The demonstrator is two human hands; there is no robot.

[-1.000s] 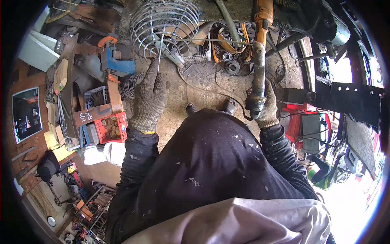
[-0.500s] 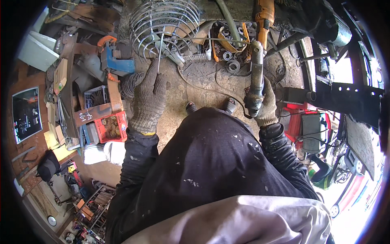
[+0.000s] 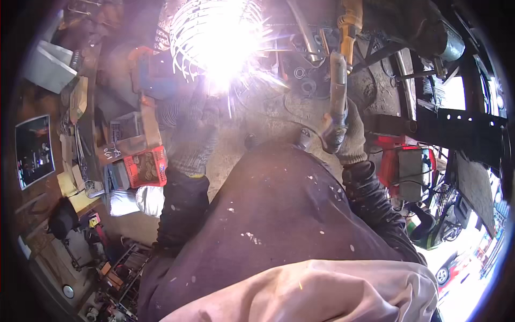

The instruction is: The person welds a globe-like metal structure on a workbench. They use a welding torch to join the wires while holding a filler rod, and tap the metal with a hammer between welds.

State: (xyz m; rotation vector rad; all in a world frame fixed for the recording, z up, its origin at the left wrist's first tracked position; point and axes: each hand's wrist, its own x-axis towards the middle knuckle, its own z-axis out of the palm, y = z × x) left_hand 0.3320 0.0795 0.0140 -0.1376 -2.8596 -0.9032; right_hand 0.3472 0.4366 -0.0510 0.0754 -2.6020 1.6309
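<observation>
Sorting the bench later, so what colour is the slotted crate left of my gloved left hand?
Red, clearest in the head view: the crate sits just left of the left hand.

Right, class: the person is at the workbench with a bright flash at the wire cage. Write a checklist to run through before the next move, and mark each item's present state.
1. Left hand gloved: ok, a knit glove covers it.
2. Right hand gloved and gripping the grey tool handle: ok.
3. Left hand steadying the wire cage: cannot tell, the flash washes out the contact.
4. Forearms covered: ok, dark sleeves reach the glove cuffs.
5. Workbench free of clutter near the flash: not ok, boxes, a red crate and cables lie close.
6. Face protection: cannot tell, out of view.
</observation>
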